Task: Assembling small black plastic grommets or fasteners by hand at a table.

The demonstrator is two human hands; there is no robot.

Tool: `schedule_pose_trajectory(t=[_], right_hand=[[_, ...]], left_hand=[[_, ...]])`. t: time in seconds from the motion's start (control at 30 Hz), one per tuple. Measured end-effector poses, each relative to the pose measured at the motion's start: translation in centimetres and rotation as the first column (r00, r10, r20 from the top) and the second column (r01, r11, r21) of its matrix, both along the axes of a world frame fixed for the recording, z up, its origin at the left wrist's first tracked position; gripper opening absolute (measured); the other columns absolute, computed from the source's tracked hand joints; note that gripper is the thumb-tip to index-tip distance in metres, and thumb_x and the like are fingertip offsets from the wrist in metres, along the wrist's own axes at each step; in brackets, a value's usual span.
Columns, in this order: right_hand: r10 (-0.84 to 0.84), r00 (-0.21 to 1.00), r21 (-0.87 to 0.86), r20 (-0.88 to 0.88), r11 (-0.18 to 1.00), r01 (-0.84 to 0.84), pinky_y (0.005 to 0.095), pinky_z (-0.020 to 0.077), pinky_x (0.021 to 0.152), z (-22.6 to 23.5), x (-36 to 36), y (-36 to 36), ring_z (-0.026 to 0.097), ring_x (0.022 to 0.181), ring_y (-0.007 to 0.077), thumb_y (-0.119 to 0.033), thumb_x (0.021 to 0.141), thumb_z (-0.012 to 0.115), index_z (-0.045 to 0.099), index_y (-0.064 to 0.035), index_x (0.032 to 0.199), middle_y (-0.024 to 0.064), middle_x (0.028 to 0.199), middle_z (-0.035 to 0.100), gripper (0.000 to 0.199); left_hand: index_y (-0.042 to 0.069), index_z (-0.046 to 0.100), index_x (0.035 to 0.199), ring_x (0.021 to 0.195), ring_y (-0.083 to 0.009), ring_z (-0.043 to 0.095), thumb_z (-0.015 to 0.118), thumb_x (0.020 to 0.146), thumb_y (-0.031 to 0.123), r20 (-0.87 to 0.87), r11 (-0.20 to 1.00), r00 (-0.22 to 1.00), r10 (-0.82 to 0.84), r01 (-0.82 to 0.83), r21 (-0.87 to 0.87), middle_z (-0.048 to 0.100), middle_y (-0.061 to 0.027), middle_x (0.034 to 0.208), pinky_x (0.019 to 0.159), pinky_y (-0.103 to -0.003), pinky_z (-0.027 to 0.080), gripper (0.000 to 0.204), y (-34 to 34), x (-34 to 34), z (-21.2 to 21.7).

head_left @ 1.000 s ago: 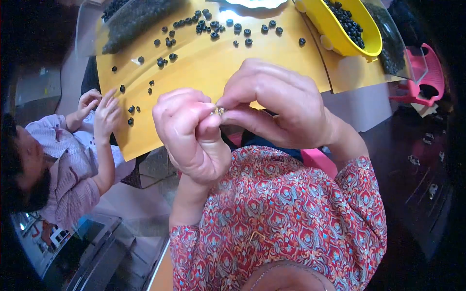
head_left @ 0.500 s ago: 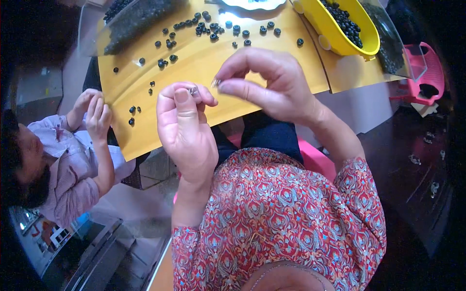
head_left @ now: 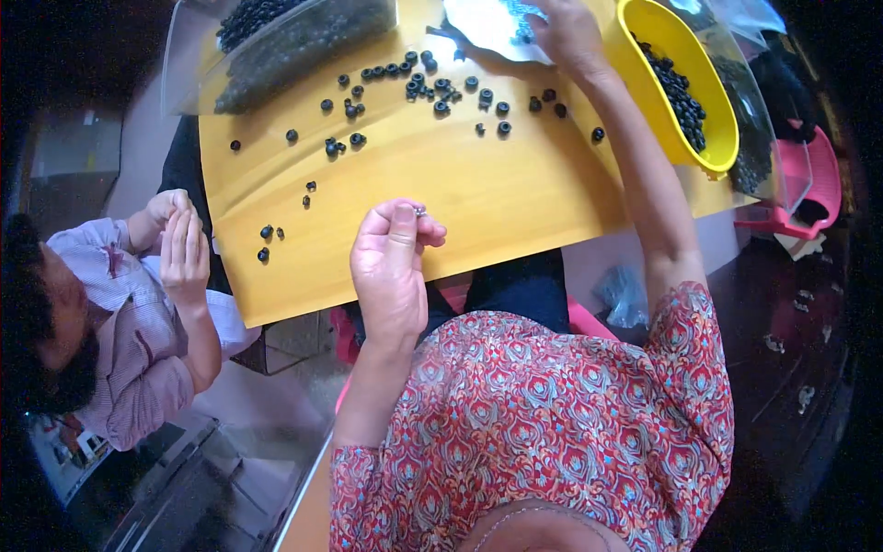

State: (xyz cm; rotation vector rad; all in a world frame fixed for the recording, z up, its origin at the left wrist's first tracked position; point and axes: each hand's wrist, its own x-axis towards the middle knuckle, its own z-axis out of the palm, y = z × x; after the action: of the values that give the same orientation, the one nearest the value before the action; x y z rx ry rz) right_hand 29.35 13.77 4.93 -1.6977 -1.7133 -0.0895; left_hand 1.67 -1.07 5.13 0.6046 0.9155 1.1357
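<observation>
Metal bit [head_left: 419,212] pinched in left hand [head_left: 394,267]; right hand [head_left: 568,35] on clear bag [head_left: 492,23].

A yellow bowl [head_left: 704,110] full of small black rings sits at two o'clock on the yellow table [head_left: 497,198]. A clear bag [head_left: 294,41] of rings lies at eleven o'clock. Another person [head_left: 120,322] in a striped shirt sits at nine o'clock.

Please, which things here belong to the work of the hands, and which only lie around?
In use: small metal piece pinched by left hand; clear bag under right hand; black rings; yellow tray.

Lying about: pink stool, another person's hands.
</observation>
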Motion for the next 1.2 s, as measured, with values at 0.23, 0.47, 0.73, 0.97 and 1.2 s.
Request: schedule_pose_trajectory(t=[0.23,0.47,0.73,0.97,1.2], right_hand=[[0.660,0.683,0.065,-0.311,0.732,-0.678,0.0287,0.0490,0.073,1.3,-7.3,-6.0,0.062,0.085,0.0186,-0.001,0.073,0.070,0.067,-0.0054,0.100,0.0081,0.098,0.065,0.027],[0.655,0.662,0.098,-0.364,0.734,-0.672,0.0296,0.0495,0.064,-1.0,-11.0,-10.9,0.061,0.078,0.0205,-0.007,0.071,0.072,0.067,-0.0058,0.098,0.0077,0.086,0.062,0.027],[0.614,0.682,0.123,-0.397,0.772,-0.623,0.0289,0.0493,0.063,-0.7,-10.9,-11.0,0.062,0.073,0.0211,-0.005,0.072,0.072,0.066,-0.0029,0.092,0.0087,0.080,0.062,0.020],[0.387,0.695,-0.013,-0.606,0.868,-0.496,0.0256,0.0497,0.068,-0.9,-8.1,-11.0,0.062,0.077,0.0143,0.000,0.080,0.064,0.065,-0.0006,0.091,0.0072,0.086,0.065,0.011],[0.146,0.487,-0.118,-0.861,0.874,-0.471,0.0244,0.0465,0.081,-3.9,-5.2,-10.6,0.058,0.092,0.0121,0.002,0.087,0.054,0.062,0.0009,0.100,0.0051,0.095,0.062,0.015]], left_hand=[[0.001,0.056,0.092,0.067,-0.0117,0.053,0.057,0.092,0.019,-0.003,0.998,0.999,0.033,-0.033,-0.056,0.057,-0.0036,0.075,0.065,-0.025,0.046,0.018,1.2,0.1,-1.6],[0.002,0.057,0.094,0.068,-0.0095,0.053,0.054,0.093,0.020,0.107,0.994,0.994,0.015,-0.003,-0.107,0.058,-0.0027,0.078,0.064,-0.023,0.045,0.018,1.7,1.4,-1.3],[0.001,0.058,0.095,0.073,-0.0097,0.055,0.053,0.094,0.020,0.116,0.998,0.992,-0.043,0.047,-0.037,0.060,-0.0036,0.083,0.066,-0.023,0.045,0.019,1.6,1.3,-1.4],[0.001,0.060,0.096,0.078,-0.0103,0.055,0.059,0.086,-0.001,-0.498,0.961,0.856,0.135,0.010,0.278,0.058,-0.0043,0.084,0.074,-0.023,0.045,0.011,4.1,0.4,-1.1],[0.001,0.062,0.083,0.073,-0.0236,0.055,0.063,0.078,0.000,-0.774,0.672,0.421,0.473,0.397,0.626,0.056,-0.0100,0.079,0.067,-0.032,0.044,0.005,10.8,2.0,-2.7]])
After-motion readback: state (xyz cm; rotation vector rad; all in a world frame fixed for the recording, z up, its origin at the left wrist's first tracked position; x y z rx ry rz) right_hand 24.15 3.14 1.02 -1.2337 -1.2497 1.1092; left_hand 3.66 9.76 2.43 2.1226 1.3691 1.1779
